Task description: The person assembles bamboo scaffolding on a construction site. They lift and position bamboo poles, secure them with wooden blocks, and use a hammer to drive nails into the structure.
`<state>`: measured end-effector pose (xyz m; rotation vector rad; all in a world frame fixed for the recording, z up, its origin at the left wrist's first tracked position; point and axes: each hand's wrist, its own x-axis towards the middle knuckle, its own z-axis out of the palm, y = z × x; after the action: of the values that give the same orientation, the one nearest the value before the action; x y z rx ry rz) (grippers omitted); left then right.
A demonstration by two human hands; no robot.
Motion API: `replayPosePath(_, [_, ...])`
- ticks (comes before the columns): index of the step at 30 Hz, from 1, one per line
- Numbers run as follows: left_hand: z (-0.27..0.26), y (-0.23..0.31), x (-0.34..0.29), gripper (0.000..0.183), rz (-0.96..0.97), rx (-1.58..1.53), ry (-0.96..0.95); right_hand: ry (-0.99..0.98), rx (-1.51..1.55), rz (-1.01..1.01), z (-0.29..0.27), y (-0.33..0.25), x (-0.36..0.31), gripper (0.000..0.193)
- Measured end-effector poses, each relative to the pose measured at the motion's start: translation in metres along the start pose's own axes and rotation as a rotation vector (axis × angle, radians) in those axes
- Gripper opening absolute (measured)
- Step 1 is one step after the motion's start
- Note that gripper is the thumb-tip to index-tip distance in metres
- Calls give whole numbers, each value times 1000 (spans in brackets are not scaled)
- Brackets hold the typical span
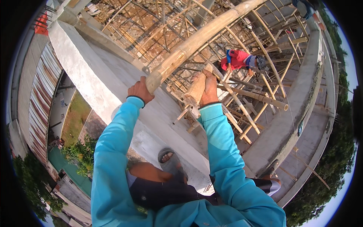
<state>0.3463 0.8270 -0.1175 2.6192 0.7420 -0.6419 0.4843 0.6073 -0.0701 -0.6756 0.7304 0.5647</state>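
Observation:
My left hand (141, 91) is closed round the near end of a long, thick bamboo pole (189, 48), which slants away to the upper right. In my right hand (209, 89) is a short, thick piece of wood (196, 87), its cut end facing me, just right of the pole. The fingers wrap over its far side and are partly hidden. Under both arms runs a pale concrete beam (159, 132), with my sandalled foot (172, 160) on it.
Bamboo scaffolding (242, 98) fills the space beyond the beam, above reddish rubble ground (141, 38). A person in a red shirt (239, 59) bends among the poles. Another concrete beam (287, 128) curves along the right. Far below at left are a rusty roof (43, 79) and grass (75, 113).

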Motion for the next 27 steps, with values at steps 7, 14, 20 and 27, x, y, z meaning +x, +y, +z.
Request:
replayPosePath(7, [0, 6, 14, 82, 5, 42, -36, 12, 200, 152, 32, 38, 9, 15])
replayPosePath(14, [-8, -8, 12, 93, 106, -43, -100, 29, 162, 15, -60, -3, 14, 24])
replayPosePath(20, [-32, -11, 37, 105, 170, -177, -327, -325, 171, 382, -7, 22, 57, 18])
replayPosePath(27, [-22, -21, 30, 95, 194, -234, -328, 1, -10, 59, -83, -1, 31, 23])
